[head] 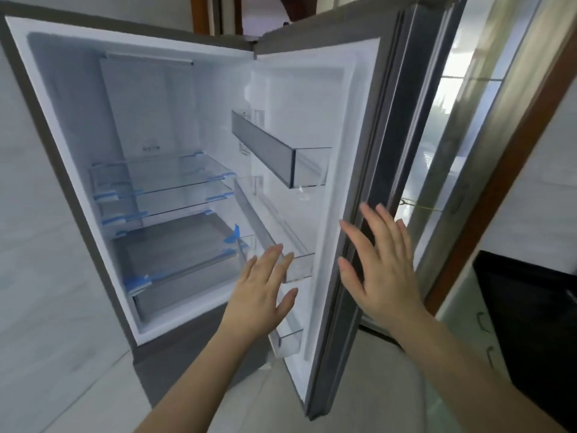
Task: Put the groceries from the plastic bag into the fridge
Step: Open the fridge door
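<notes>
The fridge (56, 170) stands with its door (346, 120) swung wide to the right. Inside are glass shelves (168, 179) with blue tape at the corners and a drawer (175, 270) below; nothing lies on them. The door carries a grey-fronted bin (265, 148) high up and clear bins (281, 242) lower down. My left hand (262, 292) hovers flat with spread fingers in front of the middle door bin. My right hand (381, 264) is spread at the door's outer edge, beside the seal. Both hands hold nothing. No plastic bag or groceries are in view.
A grey marbled wall (28, 245) runs along the fridge's left side. To the right are a brown-framed doorway (499, 170) with glass panels, a black countertop (530, 307) and white cabinet fronts with handles (480, 323). Pale floor tiles (103, 398) lie below.
</notes>
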Tool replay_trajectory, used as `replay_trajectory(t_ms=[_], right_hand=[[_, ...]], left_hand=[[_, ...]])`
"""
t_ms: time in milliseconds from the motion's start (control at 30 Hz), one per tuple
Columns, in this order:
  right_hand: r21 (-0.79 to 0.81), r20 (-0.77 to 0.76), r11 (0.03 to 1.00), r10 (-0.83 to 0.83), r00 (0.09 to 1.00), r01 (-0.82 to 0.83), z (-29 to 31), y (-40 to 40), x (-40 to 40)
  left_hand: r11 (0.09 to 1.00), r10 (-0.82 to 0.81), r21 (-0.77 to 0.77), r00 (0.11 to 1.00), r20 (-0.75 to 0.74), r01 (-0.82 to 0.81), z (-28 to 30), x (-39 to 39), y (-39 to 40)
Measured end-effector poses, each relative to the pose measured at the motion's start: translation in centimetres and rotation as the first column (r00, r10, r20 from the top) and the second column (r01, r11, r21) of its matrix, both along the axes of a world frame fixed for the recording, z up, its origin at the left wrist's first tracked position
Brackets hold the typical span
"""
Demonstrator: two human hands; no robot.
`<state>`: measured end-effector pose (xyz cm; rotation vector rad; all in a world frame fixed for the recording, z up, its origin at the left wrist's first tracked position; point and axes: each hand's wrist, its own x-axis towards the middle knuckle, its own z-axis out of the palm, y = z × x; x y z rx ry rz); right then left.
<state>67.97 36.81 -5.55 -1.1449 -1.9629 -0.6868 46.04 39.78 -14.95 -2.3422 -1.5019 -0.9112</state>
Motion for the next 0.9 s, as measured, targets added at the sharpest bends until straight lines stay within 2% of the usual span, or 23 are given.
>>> replay_trajectory(t_ms=[100,200,300,367,467,600,733,900], right_hand=[[-0.054,-0.035,0.999,-0.008,0.999,0.006,-0.6,0.0,-0.1],[-0.191,-0.069,0.980,-0.062,0.996,0.048,-0.9,1.1,-0.4],[-0.331,-0.089,0.939,-0.133,0.987,0.097,-1.5,2.7,-0.7],[-0.412,-0.027,0.895,-0.197,0.980,0.169,-2.0,3.9,-1.2],[-0.552,0.087,0.781,-0.295,0.952,0.292,-3.4,5.7,-2.0],[-0.487,0.233,0.735,-0.412,0.881,0.472,-5.3,8.6,-1.9],[-0.415,0.209,0.730,-0.504,0.838,0.542,-6.4,11.0,0.1],[-0.383,0.232,0.683,-0.580,0.781,0.622,-6.7,13.3,2.1]], left_hand=[[0.988,-0.154,-0.028,0.988,0.019,0.154,0.4,1.0,1.5],[0.971,-0.237,-0.033,0.971,0.023,0.238,1.0,1.6,3.2],[0.966,-0.252,-0.046,0.967,0.038,0.254,1.3,1.7,5.4],[0.970,-0.236,-0.054,0.972,0.010,0.236,1.4,1.4,7.5],[0.977,-0.183,-0.118,0.983,-0.026,0.179,1.4,1.0,10.8],[0.968,-0.182,-0.162,0.981,0.065,0.190,1.7,1.4,15.0],[0.971,-0.166,-0.185,0.984,-0.060,0.152,1.9,2.4,18.6],[0.986,-0.138,-0.118,0.967,-0.214,0.114,1.3,4.8,21.2]])
